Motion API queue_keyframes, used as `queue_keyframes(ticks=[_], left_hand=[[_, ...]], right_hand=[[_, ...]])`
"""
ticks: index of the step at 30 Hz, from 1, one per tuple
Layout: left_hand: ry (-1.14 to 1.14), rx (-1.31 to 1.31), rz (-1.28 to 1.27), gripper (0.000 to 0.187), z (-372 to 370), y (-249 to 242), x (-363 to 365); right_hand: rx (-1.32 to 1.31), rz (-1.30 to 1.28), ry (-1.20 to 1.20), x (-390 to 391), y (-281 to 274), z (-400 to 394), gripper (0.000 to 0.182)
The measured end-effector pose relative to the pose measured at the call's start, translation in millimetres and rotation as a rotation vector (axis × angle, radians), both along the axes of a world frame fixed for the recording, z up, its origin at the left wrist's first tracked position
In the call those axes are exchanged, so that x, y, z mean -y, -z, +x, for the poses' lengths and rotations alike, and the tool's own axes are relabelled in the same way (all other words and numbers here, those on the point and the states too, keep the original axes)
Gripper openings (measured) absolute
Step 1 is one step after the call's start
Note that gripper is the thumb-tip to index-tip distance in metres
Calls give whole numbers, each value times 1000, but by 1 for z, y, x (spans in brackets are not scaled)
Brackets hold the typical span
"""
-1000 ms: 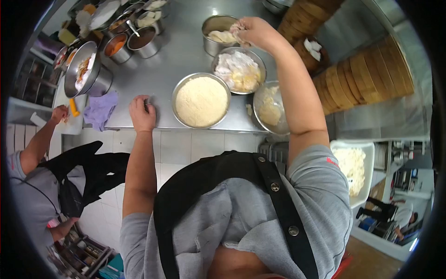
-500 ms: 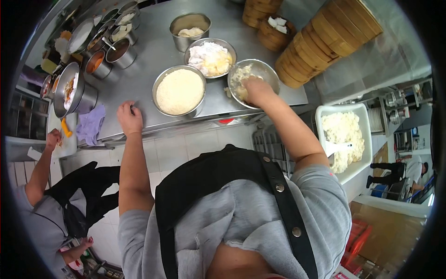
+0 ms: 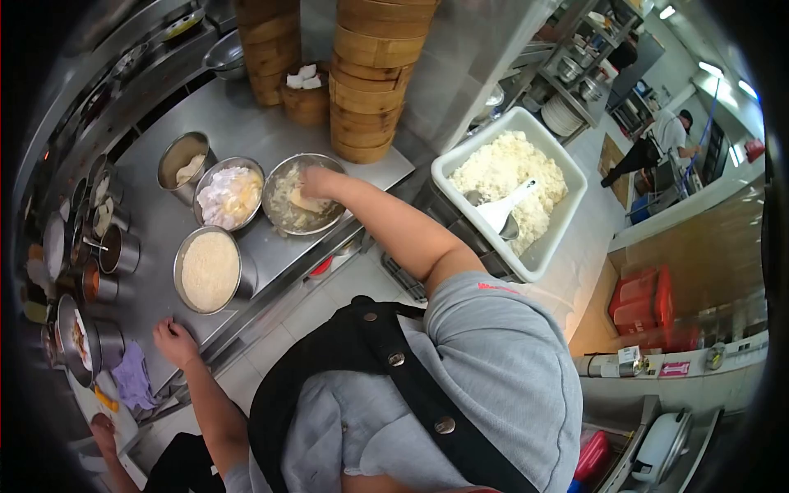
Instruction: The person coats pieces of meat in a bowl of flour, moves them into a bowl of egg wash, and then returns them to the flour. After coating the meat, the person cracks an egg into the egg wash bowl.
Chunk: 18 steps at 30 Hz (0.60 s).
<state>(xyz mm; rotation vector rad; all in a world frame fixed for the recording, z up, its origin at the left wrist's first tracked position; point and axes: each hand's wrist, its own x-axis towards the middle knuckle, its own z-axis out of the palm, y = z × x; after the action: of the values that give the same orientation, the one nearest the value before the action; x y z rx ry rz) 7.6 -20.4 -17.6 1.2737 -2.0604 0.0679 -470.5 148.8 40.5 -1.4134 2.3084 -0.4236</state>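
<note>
My right hand (image 3: 320,182) reaches into a metal bowl (image 3: 283,220) smeared with pale, wet batter; its fingers are partly hidden in the bowl, so their grip cannot be made out. On the steel counter's front edge rests my left hand (image 3: 174,342), fingers curled. Between the two hands stands a metal pot of pale crumbs (image 3: 209,270). Behind that, a bowl (image 3: 229,195) holds white and yellow food, and a deeper pot (image 3: 186,164) has a pale lump inside.
Stacked bamboo steamers (image 3: 374,74) rise behind the batter bowl. At right is a white tub (image 3: 514,185) of crumbly pale food with a white-handled scoop. A purple cloth (image 3: 133,376) and several metal pots lie left. A co-worker's hand (image 3: 103,427) shows lower left; another person stands far right.
The view has turned toward the right, so the counter items appear further left and the tub nearer the middle. My right hand is still in the batter bowl.
</note>
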Motion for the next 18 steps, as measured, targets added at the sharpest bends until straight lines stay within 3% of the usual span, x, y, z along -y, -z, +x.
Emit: queue_keyframes(ticks=[2,6,8,11,18], left_hand=[[15,12,-1,13,4,5,2],[38,-25,-29,11,-2,-8,-7],[6,-37,-23,8,-4,-12,-10],[-51,-14,-43,8,-3,-8,-9],[-145,-21,57,10,-10,-19,-21]], right_hand=[[-31,-63,-13,0,-3,-9,40],[-77,107,-139,-2,-26,-7,38],[160,23,-303,-1,-8,-24,34],[-39,58,-134,-7,-17,3,35],[-134,4,-88,-23,-42,35,49]])
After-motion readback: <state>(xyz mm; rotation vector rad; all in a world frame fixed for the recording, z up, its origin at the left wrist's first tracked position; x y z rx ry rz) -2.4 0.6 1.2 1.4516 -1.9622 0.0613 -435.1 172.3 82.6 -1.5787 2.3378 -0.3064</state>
